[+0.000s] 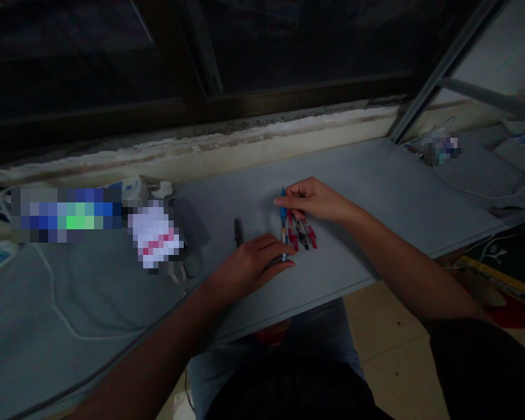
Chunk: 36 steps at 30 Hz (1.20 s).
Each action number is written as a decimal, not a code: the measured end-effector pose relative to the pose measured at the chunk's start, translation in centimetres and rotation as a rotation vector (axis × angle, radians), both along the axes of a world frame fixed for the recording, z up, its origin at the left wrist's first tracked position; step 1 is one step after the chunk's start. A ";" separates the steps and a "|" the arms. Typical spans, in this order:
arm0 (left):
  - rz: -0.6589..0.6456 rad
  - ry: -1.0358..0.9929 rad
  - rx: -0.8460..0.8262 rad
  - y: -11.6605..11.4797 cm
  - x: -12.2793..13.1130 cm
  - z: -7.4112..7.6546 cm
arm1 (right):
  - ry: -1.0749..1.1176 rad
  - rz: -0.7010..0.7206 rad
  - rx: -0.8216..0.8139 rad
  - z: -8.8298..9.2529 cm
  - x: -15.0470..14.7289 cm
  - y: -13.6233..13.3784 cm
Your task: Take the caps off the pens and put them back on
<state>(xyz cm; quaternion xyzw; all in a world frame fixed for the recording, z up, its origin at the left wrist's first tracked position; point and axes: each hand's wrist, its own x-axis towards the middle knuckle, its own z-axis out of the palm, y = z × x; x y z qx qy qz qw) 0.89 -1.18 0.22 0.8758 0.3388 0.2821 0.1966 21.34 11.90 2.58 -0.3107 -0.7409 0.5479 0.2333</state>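
Note:
Several pens with red, black and blue parts lie side by side on the grey desk. My right hand rests over their upper ends, fingers curled, the fingertips touching a blue pen. My left hand lies on the desk just below, fingers closed around the lower end of the blue pen. A single dark pen lies apart to the left of the group.
A white cable runs across the grey cloth at the left. Blurred packages sit left of the pens. More cables and flat items lie at the right. A window sill runs behind the desk.

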 end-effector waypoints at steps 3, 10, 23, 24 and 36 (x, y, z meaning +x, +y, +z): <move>0.028 0.003 -0.004 -0.1 0.0 0.2 | -0.003 0.000 0.006 -0.1 -0.1 0.0; 0.044 0.028 -0.036 -0.3 0.1 0.6 | -0.032 0.024 0.037 0.2 0.1 -0.1; 0.032 0.041 0.011 -0.2 0.2 0.2 | -0.061 0.034 0.076 -0.2 0.0 -0.1; 0.024 0.045 0.015 -0.2 0.2 0.3 | -0.063 0.038 0.074 -0.2 0.0 -0.1; 0.030 0.081 0.008 0.1 0.0 -0.1 | -0.085 0.047 0.111 -0.2 0.1 0.1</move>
